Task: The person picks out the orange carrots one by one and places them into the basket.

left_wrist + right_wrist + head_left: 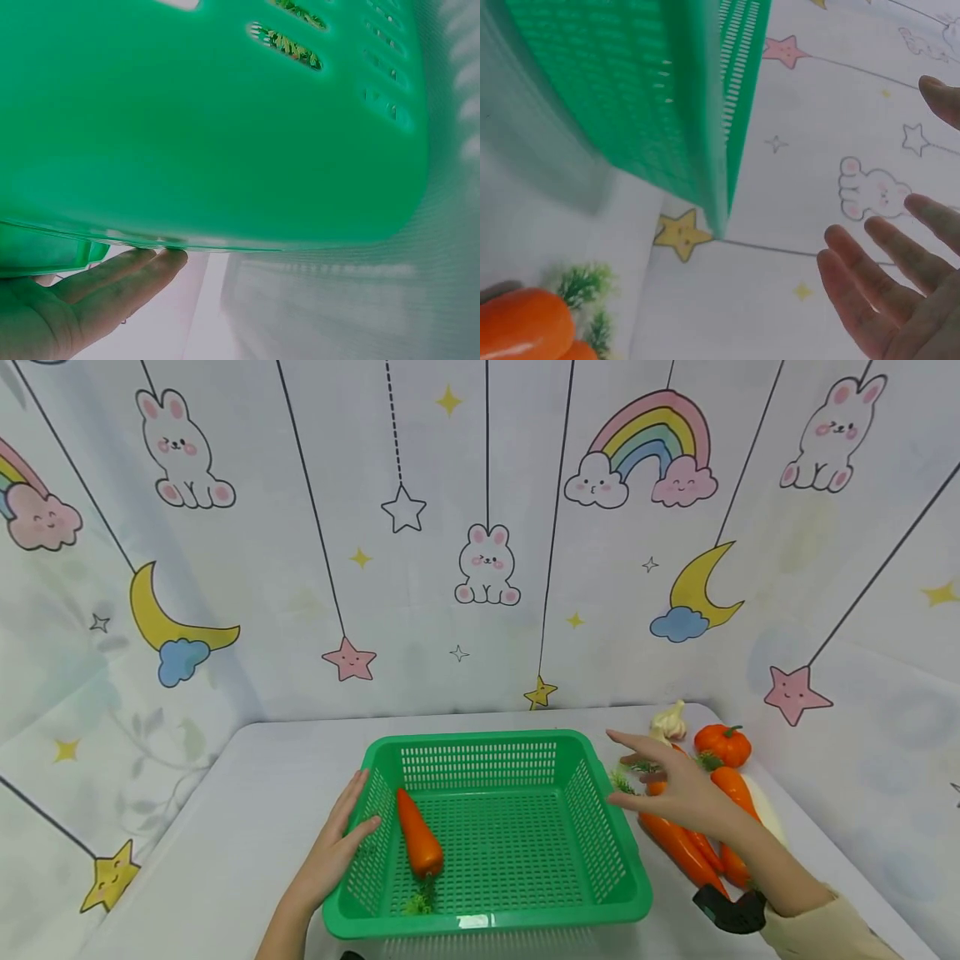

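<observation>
A green plastic basket with slotted walls stands on the white table. One orange carrot with a green leafy top lies inside it, at the left. My left hand rests against the basket's left side, fingers straight along the outer wall and thumb over the rim. In the left wrist view, two straight fingers touch that wall. My right hand hovers just beyond the right rim, fingers spread and holding nothing. In the right wrist view, its fingers are apart from the basket.
Right of the basket lie more carrots, partly behind my right arm. A garlic bulb, a small orange pumpkin and a long white vegetable are among them. A patterned curtain hangs behind the table.
</observation>
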`<state>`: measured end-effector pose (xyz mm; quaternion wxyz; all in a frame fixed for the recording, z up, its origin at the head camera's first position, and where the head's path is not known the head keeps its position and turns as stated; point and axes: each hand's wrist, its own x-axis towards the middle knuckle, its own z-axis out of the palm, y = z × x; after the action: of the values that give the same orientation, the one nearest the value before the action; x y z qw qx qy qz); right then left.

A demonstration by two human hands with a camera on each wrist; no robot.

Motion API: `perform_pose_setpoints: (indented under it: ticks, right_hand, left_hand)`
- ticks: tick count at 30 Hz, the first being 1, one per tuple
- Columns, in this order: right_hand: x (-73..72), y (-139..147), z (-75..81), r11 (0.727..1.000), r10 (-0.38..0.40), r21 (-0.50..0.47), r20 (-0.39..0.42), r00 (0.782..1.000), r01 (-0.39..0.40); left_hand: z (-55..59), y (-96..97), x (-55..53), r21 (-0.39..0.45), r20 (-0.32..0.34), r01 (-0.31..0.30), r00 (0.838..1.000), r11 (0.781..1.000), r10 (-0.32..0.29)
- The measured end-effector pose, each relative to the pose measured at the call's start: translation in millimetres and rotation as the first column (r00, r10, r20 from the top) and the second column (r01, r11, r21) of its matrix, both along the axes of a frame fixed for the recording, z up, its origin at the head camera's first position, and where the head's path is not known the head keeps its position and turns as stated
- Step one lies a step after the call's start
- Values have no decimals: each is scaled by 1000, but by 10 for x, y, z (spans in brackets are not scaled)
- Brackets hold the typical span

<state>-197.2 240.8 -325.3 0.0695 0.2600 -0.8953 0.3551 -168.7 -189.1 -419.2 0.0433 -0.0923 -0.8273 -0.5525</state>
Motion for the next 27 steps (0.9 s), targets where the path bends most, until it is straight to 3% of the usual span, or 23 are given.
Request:
perform_pose_setpoints:
  ticks: [9,16,27]
  right_hand:
    - [35,198,-113,997,-70,11,-11,997,70]
    - [-30,398,-302,994,-94,44,-79,992,98]
    - [-107,601,-530,991,-120,59,41,992,118]
  left_hand:
    - [-10,-2,-1,-4,1,-3,1000,1000,3]
    - [4,3,0,-3,-1,-4,1000,1000,4]
    - [3,4,0,4,-1,-4,1000,1000,4]
